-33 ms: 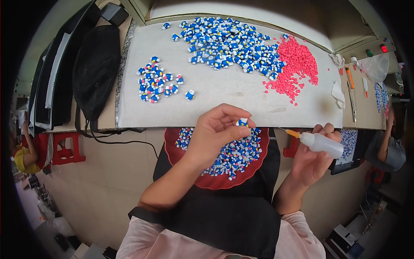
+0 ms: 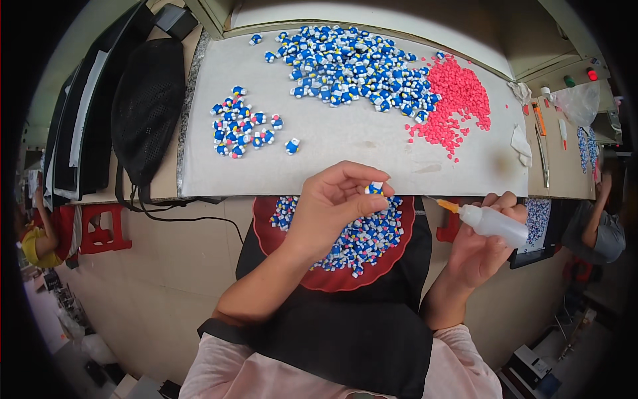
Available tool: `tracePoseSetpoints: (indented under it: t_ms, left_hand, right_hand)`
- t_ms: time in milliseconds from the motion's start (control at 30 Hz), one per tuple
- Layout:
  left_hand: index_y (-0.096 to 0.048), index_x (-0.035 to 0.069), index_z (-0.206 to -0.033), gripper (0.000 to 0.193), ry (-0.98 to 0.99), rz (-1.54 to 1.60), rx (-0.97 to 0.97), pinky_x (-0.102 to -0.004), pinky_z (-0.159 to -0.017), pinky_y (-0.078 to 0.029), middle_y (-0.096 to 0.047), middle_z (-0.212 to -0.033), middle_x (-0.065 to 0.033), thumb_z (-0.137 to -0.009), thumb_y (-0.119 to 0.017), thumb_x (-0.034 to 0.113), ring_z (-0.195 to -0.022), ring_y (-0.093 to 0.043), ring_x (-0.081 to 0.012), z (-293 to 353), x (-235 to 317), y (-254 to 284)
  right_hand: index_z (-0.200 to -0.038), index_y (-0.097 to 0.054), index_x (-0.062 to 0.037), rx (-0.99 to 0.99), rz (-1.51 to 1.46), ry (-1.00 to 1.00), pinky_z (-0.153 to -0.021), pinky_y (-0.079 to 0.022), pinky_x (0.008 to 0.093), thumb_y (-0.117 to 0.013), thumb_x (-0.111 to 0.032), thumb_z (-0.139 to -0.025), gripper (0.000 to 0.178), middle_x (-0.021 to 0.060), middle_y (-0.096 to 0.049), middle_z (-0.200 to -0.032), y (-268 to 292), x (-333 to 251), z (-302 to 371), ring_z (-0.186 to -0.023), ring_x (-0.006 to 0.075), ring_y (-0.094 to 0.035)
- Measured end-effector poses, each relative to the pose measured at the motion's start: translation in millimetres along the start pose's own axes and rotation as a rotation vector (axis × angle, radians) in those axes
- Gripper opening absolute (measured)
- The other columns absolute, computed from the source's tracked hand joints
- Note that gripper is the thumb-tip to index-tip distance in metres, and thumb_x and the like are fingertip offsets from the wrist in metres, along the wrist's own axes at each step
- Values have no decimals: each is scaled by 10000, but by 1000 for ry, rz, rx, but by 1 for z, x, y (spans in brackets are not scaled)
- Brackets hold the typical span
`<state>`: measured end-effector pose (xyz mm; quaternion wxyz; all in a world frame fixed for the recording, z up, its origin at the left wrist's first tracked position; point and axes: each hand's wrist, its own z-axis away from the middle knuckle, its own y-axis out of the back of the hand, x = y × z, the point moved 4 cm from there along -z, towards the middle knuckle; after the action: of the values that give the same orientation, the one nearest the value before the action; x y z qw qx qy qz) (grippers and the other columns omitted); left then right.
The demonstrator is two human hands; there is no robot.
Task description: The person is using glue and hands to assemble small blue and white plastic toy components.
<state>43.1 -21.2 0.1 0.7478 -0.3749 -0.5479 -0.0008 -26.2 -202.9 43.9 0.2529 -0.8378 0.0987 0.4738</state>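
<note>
My left hand [image 2: 325, 209] pinches a small blue-and-white figurine [image 2: 375, 188] with a touch of yellow between thumb and fingertips, at the table's front edge. My right hand [image 2: 482, 243] grips a translucent white squeeze bottle [image 2: 498, 225] with an orange needle tip. The tip points left toward the figurine, with a gap between them. Beneath my left hand, a red scalloped bowl [image 2: 392, 263] in my lap holds many similar figurines, some with pink bits; my hand hides part of it.
On the pale tabletop [image 2: 359, 156] lie a large heap of blue-and-white figurines [image 2: 352, 66], a pile of pink pieces [image 2: 458, 96] and a smaller figurine group [image 2: 232, 126]. A black mesh bag [image 2: 149, 113] sits at left; a crumpled tissue [image 2: 522, 145] at right. People sit at both sides.
My right hand and the bottle have shifted very slightly left, bringing the needle tip a little closer to the figurine. My left hand has barely moved.
</note>
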Motion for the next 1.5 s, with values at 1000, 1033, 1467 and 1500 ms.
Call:
tracePoseSetpoints:
  t_ms: [1000,1033,1467,1500]
  left_hand:
    - [-528,-16,-1017,306,11,124,20,-277,-774,-459,-568,-958,-145,-719,-597,-18,-855,-573,-172,1,-7,-1]
    - [-529,-15,-1017,304,21,132,20,-277,-772,-460,-568,-957,-145,-720,-594,-20,-852,-572,-172,1,-7,-1]
    - [-508,-12,-1057,304,-76,173,161,-272,-758,-453,-573,-968,-117,-758,-563,-1,-822,-572,-156,-3,2,19]
    - [-506,-11,-1060,307,-91,155,179,-274,-757,-454,-571,-972,-120,-760,-563,3,-822,-573,-159,-2,4,21]
  right_hand:
    - [-826,-491,-38,-398,449,322,-473,-427,231,-794,-121,-516,442,76,-492,-754,-34,-13,16,-546,126,-472]
    - [-827,-491,-38,-396,449,325,-473,-427,230,-794,-119,-513,444,77,-493,-756,-35,-13,16,-547,126,-471]
    - [-896,-379,-43,-261,413,174,-543,-485,289,-577,-2,-679,297,116,-453,-862,27,-10,-19,-633,193,-527]
    - [-897,-374,-38,-231,450,-3,-572,-484,290,-558,18,-682,288,111,-454,-862,30,-4,-28,-648,193,-529]
